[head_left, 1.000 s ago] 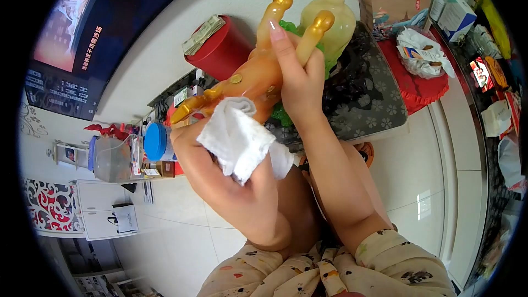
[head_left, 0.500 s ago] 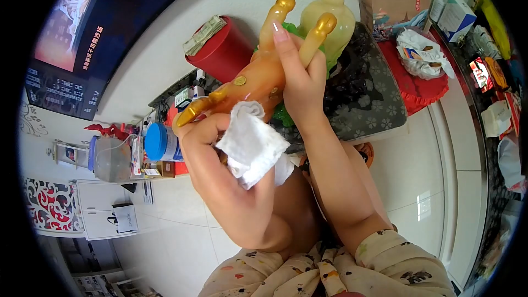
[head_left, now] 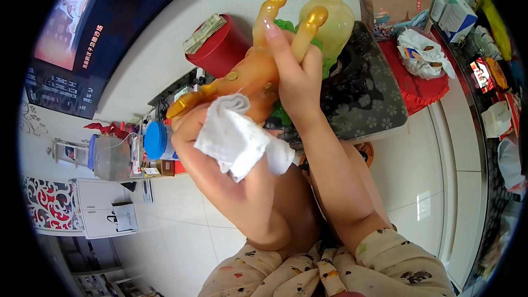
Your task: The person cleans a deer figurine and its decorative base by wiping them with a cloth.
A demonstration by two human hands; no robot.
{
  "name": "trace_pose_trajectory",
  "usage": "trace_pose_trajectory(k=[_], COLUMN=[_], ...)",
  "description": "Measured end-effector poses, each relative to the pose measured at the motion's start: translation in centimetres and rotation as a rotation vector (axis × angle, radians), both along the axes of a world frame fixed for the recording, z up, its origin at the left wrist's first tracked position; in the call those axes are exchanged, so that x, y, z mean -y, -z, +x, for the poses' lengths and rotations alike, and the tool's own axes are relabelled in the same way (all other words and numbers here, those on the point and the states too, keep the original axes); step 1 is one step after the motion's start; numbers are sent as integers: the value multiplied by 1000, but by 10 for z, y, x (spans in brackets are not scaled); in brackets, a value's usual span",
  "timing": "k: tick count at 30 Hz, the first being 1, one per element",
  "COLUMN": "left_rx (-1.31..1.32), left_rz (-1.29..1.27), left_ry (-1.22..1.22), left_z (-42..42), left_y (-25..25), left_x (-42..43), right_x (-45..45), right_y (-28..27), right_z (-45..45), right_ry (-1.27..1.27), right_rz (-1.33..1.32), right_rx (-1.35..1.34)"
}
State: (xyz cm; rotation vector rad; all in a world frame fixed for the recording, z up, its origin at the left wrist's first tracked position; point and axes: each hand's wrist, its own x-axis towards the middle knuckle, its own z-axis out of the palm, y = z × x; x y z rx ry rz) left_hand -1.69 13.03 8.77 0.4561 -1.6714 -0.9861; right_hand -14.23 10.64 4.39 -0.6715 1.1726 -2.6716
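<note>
A glossy amber figurine (head_left: 239, 77) with gold tips and small gold coin shapes lies tilted across the middle of the view. My right hand (head_left: 300, 74) grips it by a gold-tipped leg, thumb extended upward along it. At its lower left end, my left hand (head_left: 192, 132) is curled beneath a gold part, with a bunched white cloth (head_left: 236, 135) in its grasp. The cloth hangs over the palm and wrist and hides most of the fingers. Behind my right hand stands a pale green gourd-like piece (head_left: 335, 27) with green leaf shapes.
A red bin (head_left: 220, 49) with banknotes on top stands against the wall. The dark patterned tabletop (head_left: 379, 99) is at the right, beside a red cloth with a plastic bag (head_left: 423, 55). A blue-lidded tub (head_left: 157, 140) is left; a television (head_left: 110, 33) hangs upper left.
My left hand and the white cloth moved right, then back left along the figurine. The figurine and my right hand have shifted slightly left and up.
</note>
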Motion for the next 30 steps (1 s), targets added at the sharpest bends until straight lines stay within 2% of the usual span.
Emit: trace_pose_trajectory(k=[3, 12, 15, 21, 24, 27, 30], left_rx=[-27, 49, -12, 12, 196, 203, -3], left_rz=[9, -346, -172, -49, -9, -41, 20], left_ry=[-30, -320, -294, -360, -312, -283, -203], left_z=[-3, -8, -10, -5, 8, 9, 0], left_y=[-2, 12, 8, -1, -6, -4, 0], left_x=[-1, 11, 3, -2, 1, 0, -4], right_x=[4, 6, 4, -1, 5, 2, -2], right_y=[0, 0, -1, 0, 3, 2, 1], right_z=[0, 0, 0, 1, -1, -1, 0], right_ry=[37, 50, 46, 47, 90, 64, 24], right_rz=[0, -33, -10, 14, -47, -15, 46], right_rx=[5, 28, 19, 9, 13, 1, -18])
